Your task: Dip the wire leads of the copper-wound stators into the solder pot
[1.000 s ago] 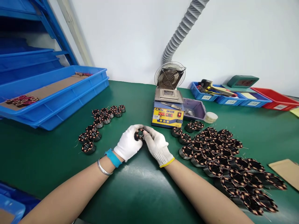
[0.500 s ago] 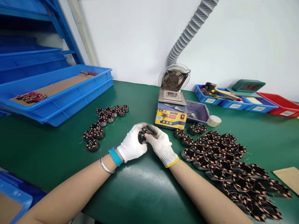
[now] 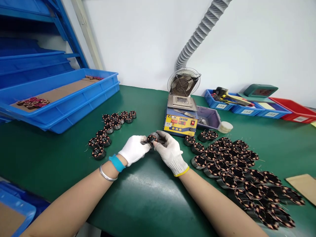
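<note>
A motor stator (image 3: 153,137), a dark ring with copper windings inside, is held between my two gloved hands above the green table. My right hand (image 3: 170,152) grips its right side, with the thumb across the front and the fingers behind. The fingers of my left hand (image 3: 134,149) pinch the stator's left edge. Just beyond is a soldering pot (image 3: 180,123) with a yellow-and-blue front and a red digital display. Several more stators (image 3: 112,123) stand to the left, and a larger group of stators (image 3: 229,164) fills the table at the right.
Blue trays (image 3: 61,108) hold small parts at the left. Behind the pot are a round fan (image 3: 183,85) and a grey hose (image 3: 197,36). A purple bin (image 3: 211,115), a white round pad (image 3: 225,126), blue tool bins (image 3: 245,108) and a red bin (image 3: 296,110) line the back right.
The stator has been turned and tilted between my hands, so more of its outer wall shows. My left hand has shifted left and now grips only its edge.
</note>
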### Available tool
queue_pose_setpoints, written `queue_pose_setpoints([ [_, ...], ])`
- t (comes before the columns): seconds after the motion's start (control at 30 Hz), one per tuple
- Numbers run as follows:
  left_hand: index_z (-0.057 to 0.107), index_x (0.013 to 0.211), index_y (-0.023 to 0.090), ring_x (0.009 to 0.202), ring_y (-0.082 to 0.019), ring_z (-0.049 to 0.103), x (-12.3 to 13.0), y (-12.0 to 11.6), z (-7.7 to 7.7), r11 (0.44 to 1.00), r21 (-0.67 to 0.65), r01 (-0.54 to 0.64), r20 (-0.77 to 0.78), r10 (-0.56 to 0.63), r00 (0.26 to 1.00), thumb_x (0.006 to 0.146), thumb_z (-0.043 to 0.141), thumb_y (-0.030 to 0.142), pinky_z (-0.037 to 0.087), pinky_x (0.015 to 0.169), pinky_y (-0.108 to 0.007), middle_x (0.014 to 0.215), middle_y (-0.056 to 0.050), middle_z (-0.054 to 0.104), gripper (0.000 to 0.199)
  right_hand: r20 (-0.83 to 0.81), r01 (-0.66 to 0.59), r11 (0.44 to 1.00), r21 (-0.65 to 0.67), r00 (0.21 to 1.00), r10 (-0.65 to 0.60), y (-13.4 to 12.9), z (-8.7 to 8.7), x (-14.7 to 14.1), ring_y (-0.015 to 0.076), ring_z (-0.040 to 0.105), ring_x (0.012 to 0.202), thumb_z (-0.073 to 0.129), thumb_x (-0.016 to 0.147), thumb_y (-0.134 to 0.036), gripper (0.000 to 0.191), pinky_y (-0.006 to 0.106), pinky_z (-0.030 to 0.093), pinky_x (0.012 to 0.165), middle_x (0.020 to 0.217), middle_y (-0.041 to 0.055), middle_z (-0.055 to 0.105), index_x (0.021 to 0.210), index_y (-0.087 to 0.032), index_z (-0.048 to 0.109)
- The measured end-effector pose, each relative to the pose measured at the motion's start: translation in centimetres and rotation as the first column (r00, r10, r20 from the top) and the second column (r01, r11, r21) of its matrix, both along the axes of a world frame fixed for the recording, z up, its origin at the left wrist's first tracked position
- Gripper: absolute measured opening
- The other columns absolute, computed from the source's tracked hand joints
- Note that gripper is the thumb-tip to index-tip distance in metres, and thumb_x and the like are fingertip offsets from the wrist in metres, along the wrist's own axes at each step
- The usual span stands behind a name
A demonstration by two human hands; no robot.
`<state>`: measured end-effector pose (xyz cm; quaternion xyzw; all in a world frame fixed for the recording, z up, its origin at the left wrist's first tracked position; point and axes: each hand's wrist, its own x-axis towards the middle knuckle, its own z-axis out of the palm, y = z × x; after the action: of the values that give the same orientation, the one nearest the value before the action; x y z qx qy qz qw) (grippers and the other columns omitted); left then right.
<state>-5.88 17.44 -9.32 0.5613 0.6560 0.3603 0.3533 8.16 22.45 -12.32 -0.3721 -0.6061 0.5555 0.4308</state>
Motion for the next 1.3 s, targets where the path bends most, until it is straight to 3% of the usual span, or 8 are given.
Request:
queue_pose_setpoints([
  [0.17, 0.059, 0.071, 0.016, 0.035, -0.008, 0.041, -2.5, -0.9, 2.3, 0.986, -0.071, 0.151, 0.304, -0.123, 0.945, 0.067, 0.059, 0.038, 0.029, 0.035, -0.020, 0.051, 0.000, 0.060, 0.022, -0.102, 0.012, 0.997, -0.077, 0.995, -0.020, 0.6, 0.3, 0.1, 0.0190, 0.065, 0.078, 0.070, 0.060, -0.032, 0.049, 0.033, 0.056, 0.071, 0.097, 0.0075, 0.069, 0.105, -0.016, 0.059],
  [0.27, 0.057, 0.074, 0.016, 0.038, -0.008, 0.042, -3.5, -1.1, 2.9, 0.998, 0.056, 0.011, 0.420, -0.033, 0.907, 0.069, 0.059, 0.046, 0.027, 0.035, -0.019, 0.051, 0.001, 0.057, 0.030, -0.125, 0.038, 0.995, -0.095, 0.991, -0.050, 0.6, 0.5, 0.1, 0.0179, 0.065, 0.073, 0.070, 0.059, -0.032, 0.049, 0.033, 0.056, 0.067, 0.097, 0.0071, 0.069, 0.104, -0.017, 0.058],
  [0.5, 0.052, 0.063, 0.018, 0.052, -0.011, 0.045, -0.5, -0.8, 0.8, 0.976, 0.218, -0.008, 0.118, -0.018, 0.993, 0.078, 0.056, 0.049, 0.037, 0.050, -0.025, 0.056, 0.002, 0.051, 0.035, -0.111, 0.016, 0.997, -0.078, 0.993, -0.024, -0.1, 1.0, -0.2, 0.0176, 0.065, 0.074, 0.070, 0.060, -0.031, 0.048, 0.032, 0.056, 0.070, 0.095, 0.0068, 0.070, 0.105, -0.016, 0.059],
  [0.63, 0.049, 0.063, 0.019, 0.043, -0.010, 0.041, -0.3, -1.9, 1.6, 0.977, 0.213, -0.009, 0.274, -0.051, 0.960, 0.079, 0.053, 0.047, 0.031, 0.040, -0.023, 0.050, 0.002, 0.050, 0.033, -0.097, 0.048, 0.996, -0.080, 0.994, -0.056, -0.1, 1.2, -0.2, 0.0177, 0.064, 0.073, 0.070, 0.059, -0.032, 0.049, 0.032, 0.056, 0.069, 0.094, 0.0071, 0.070, 0.104, -0.016, 0.060],
  [0.73, 0.045, 0.066, 0.020, 0.042, -0.009, 0.041, -1.1, -2.3, 2.2, 0.918, 0.306, -0.250, 0.449, 0.092, 0.889, 0.081, 0.053, 0.049, 0.029, 0.038, -0.020, 0.052, 0.003, 0.049, 0.034, -0.089, 0.068, 0.993, -0.093, 0.993, -0.077, 0.0, 1.2, -0.2, 0.0182, 0.064, 0.075, 0.069, 0.059, -0.033, 0.049, 0.032, 0.055, 0.069, 0.096, 0.0068, 0.070, 0.104, -0.016, 0.059],
  [0.8, 0.047, 0.069, 0.019, 0.044, -0.008, 0.042, -1.3, -2.1, 2.0, 0.872, 0.371, -0.320, 0.405, 0.159, 0.900, 0.083, 0.049, 0.054, 0.031, 0.040, -0.020, 0.056, 0.002, 0.052, 0.038, -0.089, 0.067, 0.993, -0.097, 0.993, -0.075, -0.1, 1.3, -0.2, 0.0185, 0.065, 0.076, 0.069, 0.059, -0.033, 0.049, 0.033, 0.056, 0.069, 0.097, 0.0066, 0.070, 0.105, -0.017, 0.059],
  [1.03, 0.051, 0.063, 0.019, 0.050, -0.011, 0.044, 0.7, -1.8, 1.5, 0.982, 0.179, -0.050, 0.082, 0.036, 0.996, 0.080, 0.055, 0.045, 0.036, 0.046, -0.024, 0.055, 0.001, 0.053, 0.031, -0.054, 0.060, 0.998, -0.037, 0.997, -0.062, -0.5, 1.3, -0.1, 0.0178, 0.066, 0.076, 0.068, 0.062, -0.029, 0.043, 0.032, 0.056, 0.071, 0.095, 0.0056, 0.071, 0.103, -0.018, 0.061],
  [1.3, 0.052, 0.076, 0.019, 0.048, -0.010, 0.046, -1.2, -2.1, 2.8, 0.869, 0.368, -0.330, 0.286, 0.232, 0.930, 0.080, 0.053, 0.040, 0.036, 0.043, -0.021, 0.060, 0.002, 0.055, 0.022, -0.091, 0.082, 0.995, -0.063, 0.992, -0.088, -0.4, 1.5, -0.3, 0.0185, 0.065, 0.073, 0.068, 0.060, -0.032, 0.048, 0.033, 0.056, 0.066, 0.095, 0.0069, 0.070, 0.104, -0.016, 0.059],
])
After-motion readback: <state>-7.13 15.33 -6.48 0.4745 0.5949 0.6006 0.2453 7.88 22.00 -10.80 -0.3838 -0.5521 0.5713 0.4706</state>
